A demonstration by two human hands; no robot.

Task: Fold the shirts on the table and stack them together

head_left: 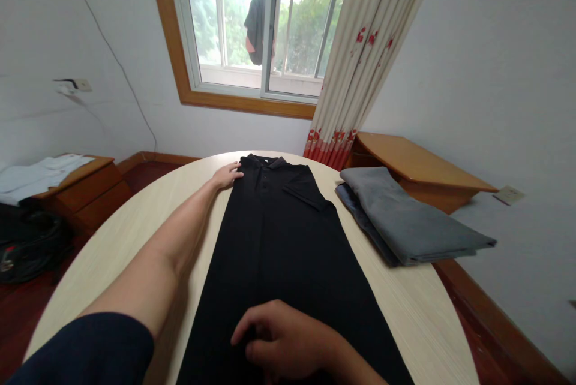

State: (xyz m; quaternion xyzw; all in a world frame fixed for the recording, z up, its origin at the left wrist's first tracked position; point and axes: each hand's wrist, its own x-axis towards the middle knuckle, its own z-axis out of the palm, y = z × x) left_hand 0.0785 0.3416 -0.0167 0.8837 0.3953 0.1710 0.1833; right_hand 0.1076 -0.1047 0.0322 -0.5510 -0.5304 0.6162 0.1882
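Note:
A black polo shirt [279,241] lies lengthwise on a round pale table [126,223], its collar at the far end. Its left edge runs straight, with no sleeve showing there; the right sleeve lies over the chest. At the far left corner of the shirt, by the shoulder, my left hand [228,175] rests with its fingers apart, touching the cloth. My right hand [283,337] is over the lower part of the shirt, fingers curled and thumb apart from the index finger, with nothing visible between them.
Folded grey trousers [405,217] lie at the table's right edge, over a darker folded cloth [366,226]. Beyond stand a wooden desk [405,157] and a curtain [364,43] beside the window. At the left are a wooden cabinet [96,193] and a black bag [31,241].

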